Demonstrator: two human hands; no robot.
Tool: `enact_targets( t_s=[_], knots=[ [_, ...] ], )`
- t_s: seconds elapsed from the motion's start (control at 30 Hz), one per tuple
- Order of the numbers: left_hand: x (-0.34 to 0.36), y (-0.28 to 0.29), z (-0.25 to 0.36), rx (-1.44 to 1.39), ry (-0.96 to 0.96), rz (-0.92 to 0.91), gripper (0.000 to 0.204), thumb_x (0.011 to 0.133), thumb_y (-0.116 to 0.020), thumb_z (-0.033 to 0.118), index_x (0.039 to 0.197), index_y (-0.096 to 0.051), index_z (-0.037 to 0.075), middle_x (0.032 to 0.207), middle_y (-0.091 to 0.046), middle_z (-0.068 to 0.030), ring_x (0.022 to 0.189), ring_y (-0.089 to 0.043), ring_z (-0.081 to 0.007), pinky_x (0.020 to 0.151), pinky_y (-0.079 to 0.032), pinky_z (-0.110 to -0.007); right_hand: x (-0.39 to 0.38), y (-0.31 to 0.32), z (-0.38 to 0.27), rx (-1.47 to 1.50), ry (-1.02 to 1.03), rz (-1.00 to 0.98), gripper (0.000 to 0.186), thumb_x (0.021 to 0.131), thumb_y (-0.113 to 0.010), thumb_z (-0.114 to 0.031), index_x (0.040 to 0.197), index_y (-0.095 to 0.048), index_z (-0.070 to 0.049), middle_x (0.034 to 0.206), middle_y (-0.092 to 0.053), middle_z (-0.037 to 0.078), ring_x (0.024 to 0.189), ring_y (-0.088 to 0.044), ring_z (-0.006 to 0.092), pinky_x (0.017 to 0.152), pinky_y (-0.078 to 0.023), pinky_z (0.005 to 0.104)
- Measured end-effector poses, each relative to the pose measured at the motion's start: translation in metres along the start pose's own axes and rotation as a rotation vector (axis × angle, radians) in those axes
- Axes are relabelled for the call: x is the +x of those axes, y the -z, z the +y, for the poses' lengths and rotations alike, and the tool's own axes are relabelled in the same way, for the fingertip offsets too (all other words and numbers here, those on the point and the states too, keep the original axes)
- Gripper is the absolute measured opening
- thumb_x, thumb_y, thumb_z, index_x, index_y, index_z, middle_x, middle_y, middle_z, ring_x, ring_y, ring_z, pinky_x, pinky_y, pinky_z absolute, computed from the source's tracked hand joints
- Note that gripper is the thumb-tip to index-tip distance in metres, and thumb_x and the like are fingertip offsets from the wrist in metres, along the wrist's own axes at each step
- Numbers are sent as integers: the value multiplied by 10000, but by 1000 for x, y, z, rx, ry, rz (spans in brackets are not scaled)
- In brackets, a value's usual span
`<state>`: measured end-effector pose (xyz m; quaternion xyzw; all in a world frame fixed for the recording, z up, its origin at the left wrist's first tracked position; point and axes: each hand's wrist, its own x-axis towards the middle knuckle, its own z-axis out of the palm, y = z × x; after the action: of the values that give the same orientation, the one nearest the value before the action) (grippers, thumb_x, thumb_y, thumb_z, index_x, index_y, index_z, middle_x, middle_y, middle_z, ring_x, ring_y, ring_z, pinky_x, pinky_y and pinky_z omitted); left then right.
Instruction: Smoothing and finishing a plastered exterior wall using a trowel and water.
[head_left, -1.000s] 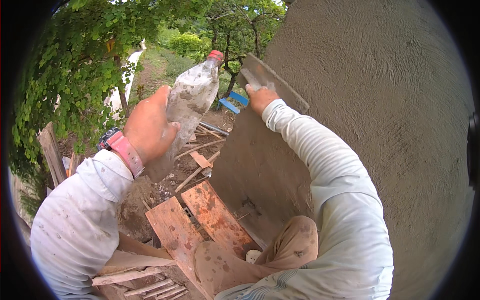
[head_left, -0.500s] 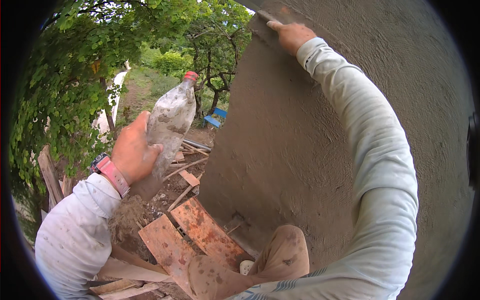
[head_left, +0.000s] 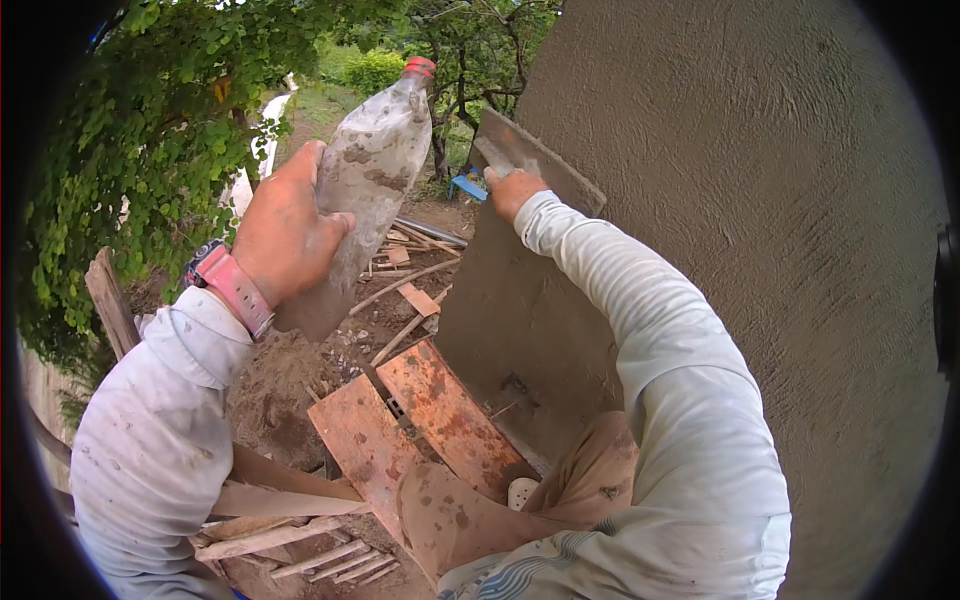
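Left of the wall [head_left: 740, 220], the left hand's [head_left: 285, 232] fingers clasp a likely light, squashy bottle [head_left: 378, 150] sensibly mid-body; the right hand's [head_left: 516, 193] grip a float [head_left: 563, 175].

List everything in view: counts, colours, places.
Wall: 1, grey, right
Plastering float: 1, grey, wall's left edge
Plastic bottle: 1, clear, red-capped, left of centre
Boards: 2, orange, lower centre
Wooden sticks: several, brown, lower left, centre
Trees: several, green, upper left
Distant object: 1, blue, upper centre
Wristwatch: 1, pink, left
Shoe: 1, cream, lower centre
Trousers: 1, brown, lower centre
Sleeves: 2, whitish, either side
Left hand: 1, bare, holding bottle
Right hand: 1, bare, holding float
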<state>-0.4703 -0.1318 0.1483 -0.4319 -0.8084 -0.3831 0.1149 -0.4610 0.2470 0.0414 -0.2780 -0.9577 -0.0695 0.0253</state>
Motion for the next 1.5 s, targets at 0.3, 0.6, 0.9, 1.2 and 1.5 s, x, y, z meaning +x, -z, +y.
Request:
enact_targets(
  t_s=[0.3,0.6,0.9,1.2,1.5],
  knots=[
    [3,-4,-21,26,-50,40,461,706,-676,106,1094,-486,-54,982,-598,-269,950,-577,-423,840,-462,-433,-166,-60,38,-219,164,-443,592,974,-235,-460,1342,-427,-38,1357,-426,236,1205,-468,398,1020,-361,439],
    [0,-1,-3,-5,-113,-42,448,718,-647,28,1133,-491,-40,975,-600,-203,919,-591,-322,854,-447,-356,-56,-28,17,-96,16,-89,438,974,-270,-195,1404,-350,-218,1231,-495,282,1061,-566,425,894,-471,453],
    [-1,-11,-29,146,-91,-18,502,717,-651,48,1179,-476,-39,1023,-594,-218,973,-576,-333,886,-436,-367,-170,-90,23,-323,238,-584,453,976,-241,-179,1408,-347,-261,1334,-432,248,1181,-496,396,987,-409,457],
    [2,-6,-16,63,-211,-23,412,700,-646,75,1064,-501,-53,925,-593,-252,914,-576,-402,822,-459,-416,-163,46,32,-374,129,-122,498,935,-318,-123,1408,-336,-279,1238,-482,301,957,-616,416,820,-511,454],
    [4,-8,-28,-70,-32,-165,579,722,-637,-26,1263,-434,-47,1145,-593,-159,1057,-571,-235,934,-419,-321,-264,-89,96,109,-172,-474,802,919,-243,-607,1355,-334,59,1308,-448,296,1160,-499,421,1012,-366,449]
  ],
)
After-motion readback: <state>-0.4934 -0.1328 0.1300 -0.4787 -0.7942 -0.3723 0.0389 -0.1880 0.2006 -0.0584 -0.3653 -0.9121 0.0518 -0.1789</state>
